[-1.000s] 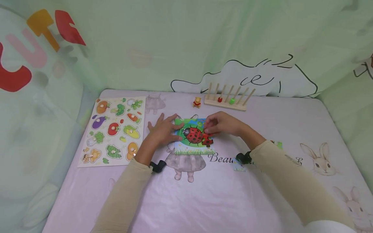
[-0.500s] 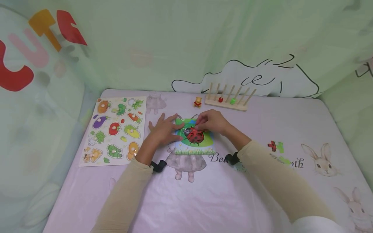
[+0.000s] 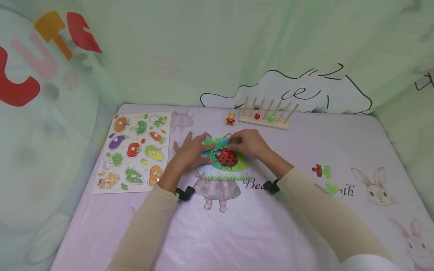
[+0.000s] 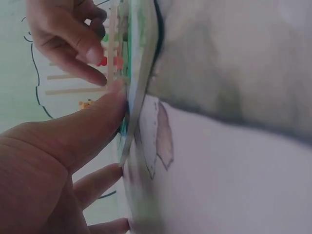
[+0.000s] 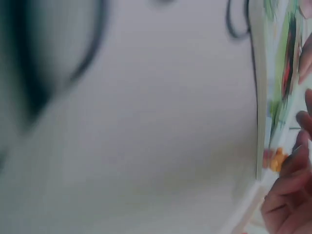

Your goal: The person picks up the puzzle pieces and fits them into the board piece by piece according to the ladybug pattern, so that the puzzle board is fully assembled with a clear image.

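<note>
A ladybug jigsaw board (image 3: 227, 176) lies mid-table. My left hand (image 3: 190, 152) spreads its fairly straight fingers over the board's left edge; two fingertips rest on its picture. In the left wrist view the thumb (image 4: 92, 119) lies against the board's edge. My right hand (image 3: 249, 143) is at the board's upper right with bent fingers beside the red ladybug (image 3: 226, 157). Its thumb and forefinger stand apart in the left wrist view, with no piece visible between them. The right hand covers part of the board.
Several loose puzzle pieces lie to the right, among them a red piece (image 3: 317, 170) and a green piece (image 3: 326, 172). A vegetable peg puzzle (image 3: 133, 162) is on the left. At the back stand a bear figurine (image 3: 230, 119) and a wooden peg rack (image 3: 263, 122).
My right hand has moved left over the board, then eased back slightly from the ladybug. The loose red piece on the board no longer shows separately. The left hand stays in place.
</note>
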{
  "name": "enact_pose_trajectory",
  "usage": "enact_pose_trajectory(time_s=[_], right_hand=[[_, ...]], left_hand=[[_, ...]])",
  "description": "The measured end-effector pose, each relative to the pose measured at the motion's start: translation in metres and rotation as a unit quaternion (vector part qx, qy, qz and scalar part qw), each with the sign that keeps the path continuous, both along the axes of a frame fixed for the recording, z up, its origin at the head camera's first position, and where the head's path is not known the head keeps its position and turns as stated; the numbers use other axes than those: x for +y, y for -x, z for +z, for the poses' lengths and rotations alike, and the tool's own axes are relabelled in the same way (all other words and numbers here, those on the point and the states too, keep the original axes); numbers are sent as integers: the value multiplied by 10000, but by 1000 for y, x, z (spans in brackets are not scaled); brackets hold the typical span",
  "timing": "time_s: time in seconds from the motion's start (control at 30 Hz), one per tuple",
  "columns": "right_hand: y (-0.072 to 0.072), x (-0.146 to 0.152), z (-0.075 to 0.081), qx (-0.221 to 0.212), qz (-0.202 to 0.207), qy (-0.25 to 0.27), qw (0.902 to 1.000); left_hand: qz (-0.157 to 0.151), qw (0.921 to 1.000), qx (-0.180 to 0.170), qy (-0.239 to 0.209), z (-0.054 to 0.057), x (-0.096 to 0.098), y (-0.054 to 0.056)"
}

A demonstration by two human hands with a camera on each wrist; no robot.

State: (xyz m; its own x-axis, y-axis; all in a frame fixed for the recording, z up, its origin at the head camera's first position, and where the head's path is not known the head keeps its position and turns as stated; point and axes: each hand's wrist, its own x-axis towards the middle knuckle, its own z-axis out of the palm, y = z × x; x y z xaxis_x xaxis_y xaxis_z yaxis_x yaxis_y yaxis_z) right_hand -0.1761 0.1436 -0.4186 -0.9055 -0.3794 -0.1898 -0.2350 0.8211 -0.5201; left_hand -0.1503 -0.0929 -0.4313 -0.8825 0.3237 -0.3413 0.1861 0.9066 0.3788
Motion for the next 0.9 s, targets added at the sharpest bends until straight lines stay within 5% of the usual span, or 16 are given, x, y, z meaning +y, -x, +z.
enact_pose_trajectory(time_s=[0.27, 0.4, 0.9], right_hand=[[-5, 13, -2, -489, 747, -706, 9935], [-6, 12, -3, -449, 708, -722, 9939], [-5, 9, -3, -750, 333, -757, 9937]], left_hand=[[182, 9997, -29, -180, 0, 13, -2], [191, 9990, -37, -390, -2, 25, -6], [200, 9997, 114, -76, 0, 37, -16]])
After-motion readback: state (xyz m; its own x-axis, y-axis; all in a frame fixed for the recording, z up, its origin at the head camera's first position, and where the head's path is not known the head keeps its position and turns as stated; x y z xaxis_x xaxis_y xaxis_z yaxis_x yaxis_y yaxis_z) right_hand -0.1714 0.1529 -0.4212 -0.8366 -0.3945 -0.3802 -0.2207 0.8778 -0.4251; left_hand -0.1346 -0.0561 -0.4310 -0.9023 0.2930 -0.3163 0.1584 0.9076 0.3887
